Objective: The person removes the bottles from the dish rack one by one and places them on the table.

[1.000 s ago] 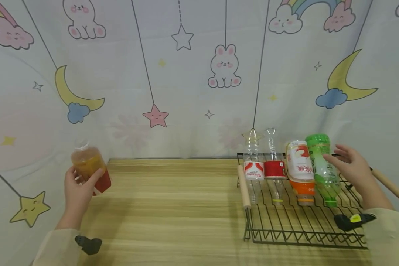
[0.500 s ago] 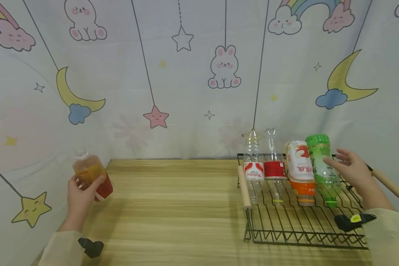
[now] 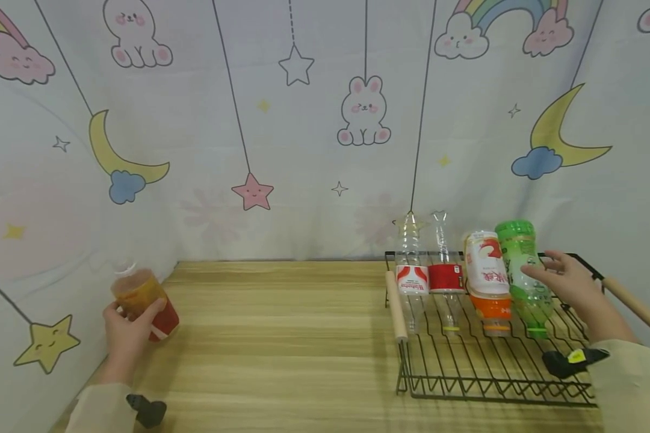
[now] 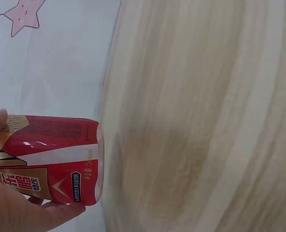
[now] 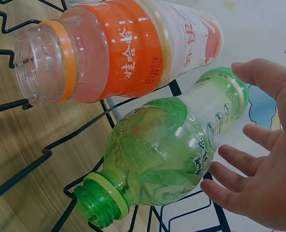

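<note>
My left hand (image 3: 127, 331) grips a clear plastic bottle (image 3: 165, 319) with a red and gold label, tilted with its neck up and to the left. The left wrist view shows the red bottle's (image 4: 61, 154) base pointing over the tabletop. On the right, my right hand (image 3: 566, 279) is held beside a green plastic bottle (image 3: 525, 276), fingers spread and holding nothing. In the right wrist view the fingertips come right at the side of the green bottle (image 5: 152, 150), which leans neck-down in the rack without a cap.
A black wire rack (image 3: 498, 385) with wooden handles (image 3: 396, 307) stands on the wooden table (image 3: 276, 349). Leaning neck-down in it are a white-and-orange bottle (image 3: 487, 264), a red-labelled bottle (image 3: 447, 276) and a clear bottle (image 3: 413, 279). A patterned curtain (image 3: 303, 138) hangs behind.
My left hand has lowered with the red-labelled bottle toward the table. The right hand has shifted slightly down beside the green bottle. The bottles in the rack have kept their places.
</note>
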`<state>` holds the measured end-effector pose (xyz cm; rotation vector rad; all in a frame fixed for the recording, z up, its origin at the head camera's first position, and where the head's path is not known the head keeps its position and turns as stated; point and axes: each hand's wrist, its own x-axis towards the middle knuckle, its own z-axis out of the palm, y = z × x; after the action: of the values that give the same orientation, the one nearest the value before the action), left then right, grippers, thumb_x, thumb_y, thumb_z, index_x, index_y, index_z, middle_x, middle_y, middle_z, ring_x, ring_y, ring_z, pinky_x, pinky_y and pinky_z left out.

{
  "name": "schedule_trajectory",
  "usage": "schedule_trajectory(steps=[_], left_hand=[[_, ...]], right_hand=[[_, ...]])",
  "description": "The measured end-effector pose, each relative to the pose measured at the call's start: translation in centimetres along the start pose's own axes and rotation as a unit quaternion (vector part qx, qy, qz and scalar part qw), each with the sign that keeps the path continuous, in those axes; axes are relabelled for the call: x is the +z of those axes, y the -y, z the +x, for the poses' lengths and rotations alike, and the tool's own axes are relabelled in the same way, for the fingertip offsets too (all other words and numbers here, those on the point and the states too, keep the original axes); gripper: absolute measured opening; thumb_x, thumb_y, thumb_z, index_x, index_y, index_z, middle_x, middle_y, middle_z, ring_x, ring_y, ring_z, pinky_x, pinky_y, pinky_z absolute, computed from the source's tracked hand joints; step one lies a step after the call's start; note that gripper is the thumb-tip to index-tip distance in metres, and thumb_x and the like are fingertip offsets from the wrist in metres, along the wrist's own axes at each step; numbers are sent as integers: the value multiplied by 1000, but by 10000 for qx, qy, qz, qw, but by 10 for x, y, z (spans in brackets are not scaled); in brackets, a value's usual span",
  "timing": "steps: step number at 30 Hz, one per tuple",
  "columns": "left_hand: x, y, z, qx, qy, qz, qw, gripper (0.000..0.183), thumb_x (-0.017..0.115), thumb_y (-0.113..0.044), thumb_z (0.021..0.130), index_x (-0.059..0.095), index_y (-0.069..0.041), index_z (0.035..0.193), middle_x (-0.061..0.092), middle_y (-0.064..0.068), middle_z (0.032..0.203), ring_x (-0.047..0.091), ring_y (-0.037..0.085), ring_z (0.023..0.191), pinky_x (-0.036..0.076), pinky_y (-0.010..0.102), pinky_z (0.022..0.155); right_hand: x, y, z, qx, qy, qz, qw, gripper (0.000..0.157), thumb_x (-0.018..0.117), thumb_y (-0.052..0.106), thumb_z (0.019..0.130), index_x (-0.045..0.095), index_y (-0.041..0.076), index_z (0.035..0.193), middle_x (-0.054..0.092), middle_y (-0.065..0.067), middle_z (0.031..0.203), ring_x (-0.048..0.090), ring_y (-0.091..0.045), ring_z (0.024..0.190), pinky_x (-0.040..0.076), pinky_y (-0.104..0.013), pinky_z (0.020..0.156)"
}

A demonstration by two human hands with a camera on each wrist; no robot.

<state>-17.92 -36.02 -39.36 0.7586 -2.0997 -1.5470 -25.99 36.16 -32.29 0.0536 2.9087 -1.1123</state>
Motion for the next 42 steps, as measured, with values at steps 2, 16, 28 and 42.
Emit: schedule_trajectory(steps=[2, 16, 28, 42], left_hand=[[-1, 4, 1, 27, -26, -26, 10000, 92, 61, -36, 92, -2, -2, 149, 6, 25, 156, 17, 41, 142, 19, 52, 116], [2, 10, 0, -109, -84, 23, 9999, 96, 64, -38, 89, -3, -3, 149, 9, 27, 154, 18, 39, 142, 19, 50, 116], [4, 17, 3, 26, -179, 95, 9998, 96, 64, -39, 89, -1, -2, 148, 16, 27, 150, 23, 38, 137, 22, 50, 114], [4, 15, 0, 35, -148, 220, 9996, 95, 62, -40, 90, -2, -1, 148, 17, 27, 149, 24, 37, 134, 23, 50, 112]], right_hand=[[0, -1, 1, 4, 96, 19, 10000, 95, 44, 52, 97, -5, -11, 147, 11, -47, 143, 23, -65, 123, 31, -73, 93], [4, -8, 8, 360, 344, -60, 9987, 102, 45, 56, 95, -7, -17, 143, 10, -49, 140, 25, -64, 122, 33, -72, 94], [6, -13, 9, 271, 495, -213, 9982, 101, 45, 55, 95, -8, -17, 144, 12, -52, 137, 26, -66, 119, 36, -70, 90], [8, -14, 10, 276, 847, -254, 9957, 96, 46, 48, 98, -1, -24, 140, 27, -49, 131, 42, -57, 111, 45, -62, 84]])
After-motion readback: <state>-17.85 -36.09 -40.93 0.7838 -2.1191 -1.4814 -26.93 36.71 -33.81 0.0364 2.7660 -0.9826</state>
